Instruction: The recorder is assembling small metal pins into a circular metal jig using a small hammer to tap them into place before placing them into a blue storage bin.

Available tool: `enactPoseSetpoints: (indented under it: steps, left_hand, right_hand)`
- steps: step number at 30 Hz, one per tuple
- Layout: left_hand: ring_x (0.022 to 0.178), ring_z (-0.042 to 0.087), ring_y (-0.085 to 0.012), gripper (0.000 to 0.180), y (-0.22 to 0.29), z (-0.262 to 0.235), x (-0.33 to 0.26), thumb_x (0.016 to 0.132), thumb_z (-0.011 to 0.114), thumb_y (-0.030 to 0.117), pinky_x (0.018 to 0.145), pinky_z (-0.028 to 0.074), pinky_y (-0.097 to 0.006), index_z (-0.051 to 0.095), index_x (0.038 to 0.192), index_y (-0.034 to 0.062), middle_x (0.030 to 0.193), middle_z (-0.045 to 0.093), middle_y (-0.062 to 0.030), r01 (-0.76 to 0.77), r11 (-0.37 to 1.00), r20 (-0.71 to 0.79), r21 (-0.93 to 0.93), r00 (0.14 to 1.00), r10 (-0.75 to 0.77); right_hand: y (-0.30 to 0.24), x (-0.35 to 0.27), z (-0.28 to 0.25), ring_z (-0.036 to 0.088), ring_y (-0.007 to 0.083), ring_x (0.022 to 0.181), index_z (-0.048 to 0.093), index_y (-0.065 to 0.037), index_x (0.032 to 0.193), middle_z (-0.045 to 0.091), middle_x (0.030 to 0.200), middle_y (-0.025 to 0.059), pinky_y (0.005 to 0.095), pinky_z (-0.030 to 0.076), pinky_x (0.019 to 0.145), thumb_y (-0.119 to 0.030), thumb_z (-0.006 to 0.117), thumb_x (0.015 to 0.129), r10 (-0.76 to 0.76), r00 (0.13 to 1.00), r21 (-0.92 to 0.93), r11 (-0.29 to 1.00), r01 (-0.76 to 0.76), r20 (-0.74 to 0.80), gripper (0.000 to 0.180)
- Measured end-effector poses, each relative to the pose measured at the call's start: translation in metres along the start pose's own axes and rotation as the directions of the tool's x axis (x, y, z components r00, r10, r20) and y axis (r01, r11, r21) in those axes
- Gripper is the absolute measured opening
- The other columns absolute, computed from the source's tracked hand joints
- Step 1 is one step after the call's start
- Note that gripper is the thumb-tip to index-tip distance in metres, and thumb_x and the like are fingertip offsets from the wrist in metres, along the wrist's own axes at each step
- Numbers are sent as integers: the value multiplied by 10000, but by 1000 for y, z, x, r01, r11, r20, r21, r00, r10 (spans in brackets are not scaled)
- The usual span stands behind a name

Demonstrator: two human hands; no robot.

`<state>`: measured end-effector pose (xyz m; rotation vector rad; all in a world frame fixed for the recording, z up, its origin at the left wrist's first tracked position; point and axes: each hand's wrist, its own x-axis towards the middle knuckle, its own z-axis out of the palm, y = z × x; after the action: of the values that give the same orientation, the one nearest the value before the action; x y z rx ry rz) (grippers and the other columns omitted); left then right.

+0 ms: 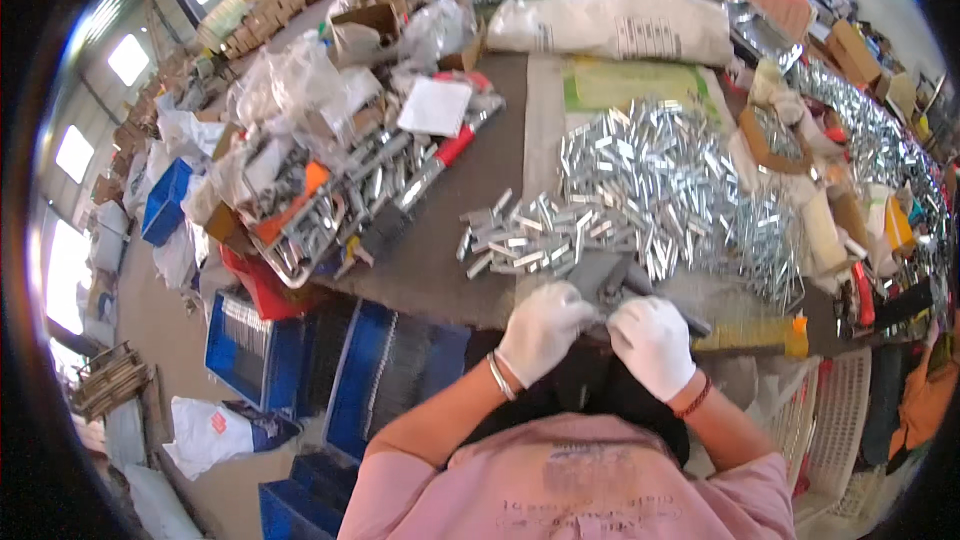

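My left hand [543,332], in a white glove, is at the front edge of the workbench with its fingers drawn together. Close beside it my right hand [651,345], gloved alike, has its fingertips pinched toward the left ones. Whatever sits between the fingertips is too small or hidden to name. Right behind the hands lies a dark grey fixture or block [606,274], partly covered by them. Beyond it a wide heap of short silvery metal pieces [640,180] spreads over the bench.
On the left stands a tray piled with metal parts [375,185] and a red-handled tool [456,146]. A stuffed white sack [612,26] lies along the back. Blue crates [262,355] stand below at left. Right of my hands are a yellow strip [750,336] and a red-handled tool [862,293].
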<state>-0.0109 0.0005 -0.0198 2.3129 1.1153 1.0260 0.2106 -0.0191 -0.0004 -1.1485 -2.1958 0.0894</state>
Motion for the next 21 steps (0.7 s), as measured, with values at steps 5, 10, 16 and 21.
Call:
enactPoseSetpoints:
  steps: [5, 10, 16, 21]
  left_hand:
    - [885, 668, -352, 74, 3, -9, 12, 834, 721, 91, 772, 549, -476, 743, 893, 129, 887, 645, -114, -14, 997, -31, 79, 999, 16]
    - [927, 684, -338, 136, -10, 4, 7, 810, 800, 69, 801, 551, -444, 742, 922, 119, 930, 658, -89, 38, 999, -8, -19, 999, -38]
    - [936, 683, -331, 179, -7, 5, 5, 787, 809, 54, 805, 554, -443, 737, 937, 119, 949, 654, -83, 33, 999, -17, 1, 999, -33]
    - [907, 670, -338, 135, -7, -5, 8, 796, 760, 74, 786, 549, -450, 734, 920, 119, 922, 649, -95, 21, 1000, -29, 12, 999, -20]
  right_hand:
    - [6, 18, -15, 687, 380, 934, 690, -57, 899, 715, 951, 134, 464, 551, 852, -14, 777, 802, 178, 982, 266, 951, -156, -61, 136]
    - [11, 20, -1, 703, 332, 941, 718, -53, 835, 724, 940, 85, 436, 554, 855, 1, 792, 779, 157, 986, 259, 956, -139, -49, 106]
    - [9, 21, 4, 699, 326, 935, 725, -61, 821, 716, 919, 74, 443, 549, 852, -25, 808, 778, 129, 991, 230, 966, -121, -20, 101]
    - [8, 28, 1, 695, 337, 979, 719, -69, 857, 720, 965, 85, 457, 539, 868, -43, 798, 788, 79, 997, 233, 969, -76, -3, 108]
